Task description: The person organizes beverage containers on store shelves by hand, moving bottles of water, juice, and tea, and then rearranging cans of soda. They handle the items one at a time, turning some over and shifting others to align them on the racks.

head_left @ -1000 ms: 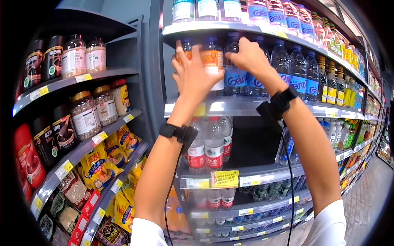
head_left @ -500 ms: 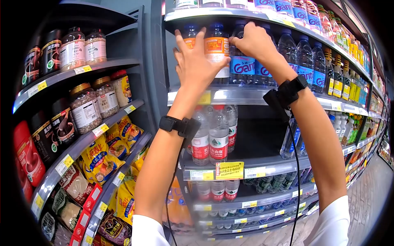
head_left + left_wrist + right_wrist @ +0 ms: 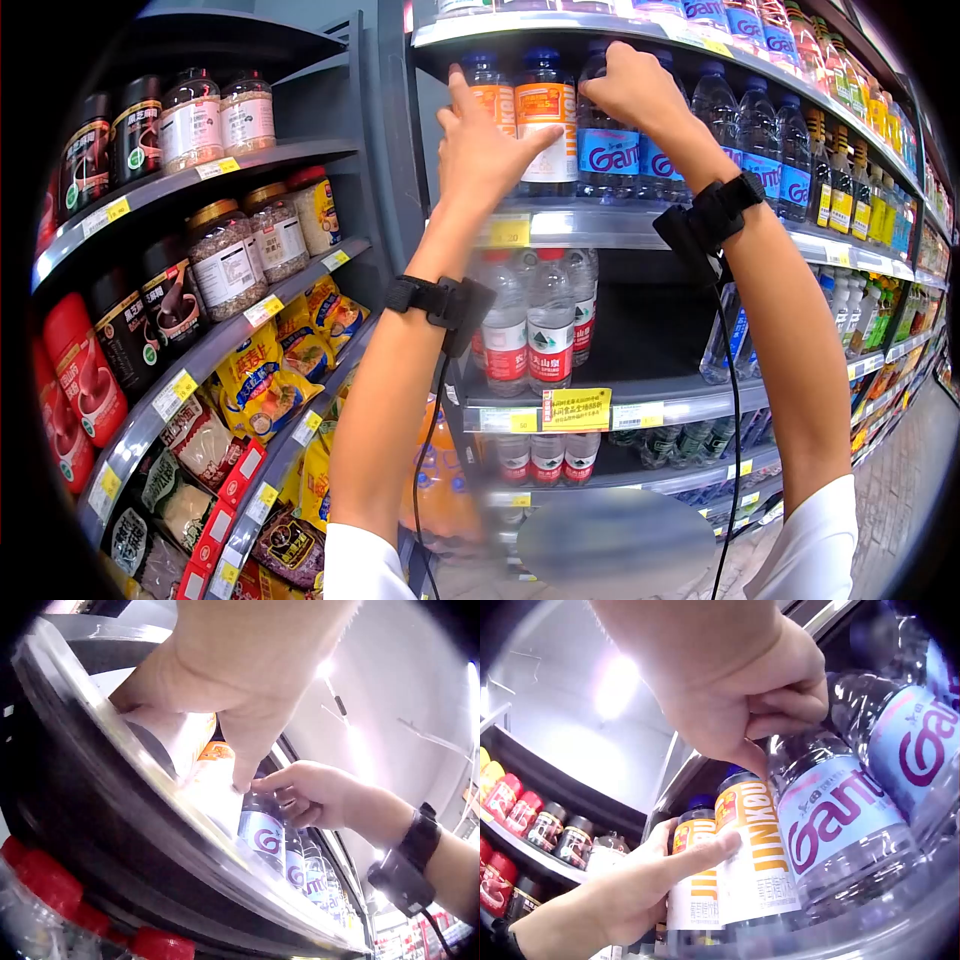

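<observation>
My left hand [image 3: 490, 155] spreads over two bottles with orange-and-white labels, its straight thumb across the right orange-labelled bottle [image 3: 550, 108]. Its fingers lie along the outer side of the left orange-labelled bottle [image 3: 694, 896], as the right wrist view shows. With curled fingers and thumb, my right hand [image 3: 645, 95] pinches the top of the nearest blue-labelled water bottle [image 3: 608, 165], just right of the orange pair. That bottle's top is partly hidden by the hand in the right wrist view. All three bottles stand upright side by side at the shelf front.
More blue-labelled bottles [image 3: 765, 160] continue to the right. Red-capped water bottles [image 3: 550, 325] stand one shelf below, behind a yellow sign [image 3: 577, 409]. Jars [image 3: 225, 260] and yellow bags [image 3: 262, 380] fill the left shelves. A dark cable [image 3: 737, 430] hangs from the right wrist.
The head view has shifted, so the shelves sit further right. A finger of my left hand that stuck up between the orange-labelled bottles has come down. My right hand stays at the water bottle's top.
</observation>
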`<state>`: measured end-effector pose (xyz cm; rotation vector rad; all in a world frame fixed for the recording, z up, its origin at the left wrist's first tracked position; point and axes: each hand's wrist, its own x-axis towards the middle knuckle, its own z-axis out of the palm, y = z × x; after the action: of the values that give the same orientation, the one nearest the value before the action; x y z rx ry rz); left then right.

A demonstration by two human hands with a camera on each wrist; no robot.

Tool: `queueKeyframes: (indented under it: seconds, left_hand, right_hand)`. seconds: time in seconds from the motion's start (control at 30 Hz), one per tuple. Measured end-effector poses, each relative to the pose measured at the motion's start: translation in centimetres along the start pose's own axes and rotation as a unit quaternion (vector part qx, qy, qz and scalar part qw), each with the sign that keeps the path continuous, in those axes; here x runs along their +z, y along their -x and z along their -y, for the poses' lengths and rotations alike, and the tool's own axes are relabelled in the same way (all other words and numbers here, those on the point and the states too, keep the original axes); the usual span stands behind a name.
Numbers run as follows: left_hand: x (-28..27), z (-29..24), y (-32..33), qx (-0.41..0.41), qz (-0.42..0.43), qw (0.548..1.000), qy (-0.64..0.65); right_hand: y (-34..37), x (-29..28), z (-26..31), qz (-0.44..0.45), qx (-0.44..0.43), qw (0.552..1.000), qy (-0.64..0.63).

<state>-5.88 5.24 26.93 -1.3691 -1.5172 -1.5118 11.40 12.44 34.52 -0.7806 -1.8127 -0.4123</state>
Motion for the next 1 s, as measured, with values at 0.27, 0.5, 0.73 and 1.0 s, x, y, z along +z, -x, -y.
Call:
queueKeyframes:
  seconds: [0.27, 0.5, 0.73, 1.0]
  left_hand:
    - [0.8, 0.3, 0.3, 0.013, -0.009, 1.000, 0.011]
    - [2.5, 2.2, 0.5, 0.098, -0.071, 0.992, -0.024]
    - [3.2, 4.4, -1.3, 0.140, -0.100, 0.984, -0.044]
    - [2.9, -8.0, 11.9, 0.358, -0.181, 0.897, 0.187]
  right_hand:
    - [-0.9, 0.4, -1.2, -0.012, -0.013, 0.999, 0.039]
    - [5.3, -3.1, -2.0, -0.007, -0.075, 0.989, -0.124]
    - [16.4, -13.3, -5.7, -0.087, -0.099, 0.977, -0.167]
    - [28.4, -18.2, -17.5, -0.198, 0.128, 0.951, -0.201]
